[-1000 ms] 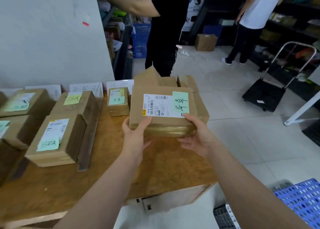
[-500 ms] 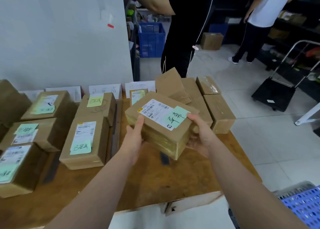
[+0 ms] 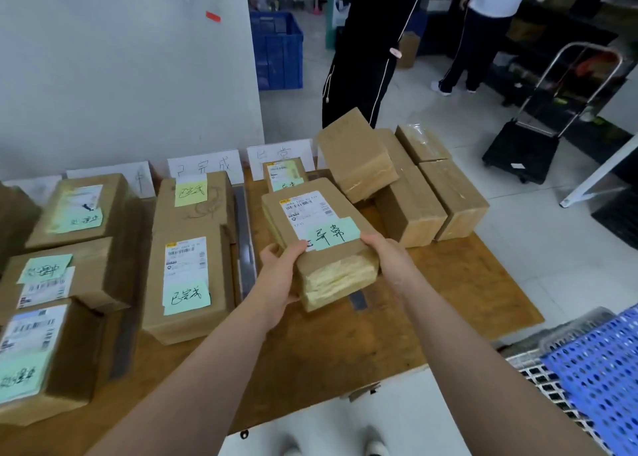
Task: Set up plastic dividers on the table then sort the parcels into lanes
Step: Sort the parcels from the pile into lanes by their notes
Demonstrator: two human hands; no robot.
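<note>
Both hands hold one brown parcel (image 3: 321,259) with a white label and a green note, tilted just above the wooden table (image 3: 448,283). My left hand (image 3: 279,276) grips its near left corner, my right hand (image 3: 386,259) grips its near right side. It hovers in the third lane, in front of a small labelled parcel (image 3: 283,174). A clear plastic divider (image 3: 243,234) lies to its left. Sorted parcels (image 3: 188,255) with green notes fill the lanes on the left. White paper lane signs (image 3: 203,165) stand against the wall.
Three unlabelled brown parcels (image 3: 411,186) are piled at the table's far right. A blue perforated crate (image 3: 593,379) sits at lower right. Two people stand beyond the table, near a blue bin (image 3: 276,48) and a black folding trolley (image 3: 524,148).
The held parcel has turned lengthwise and come down toward the table in the third lane. My view has shifted left and downward.
</note>
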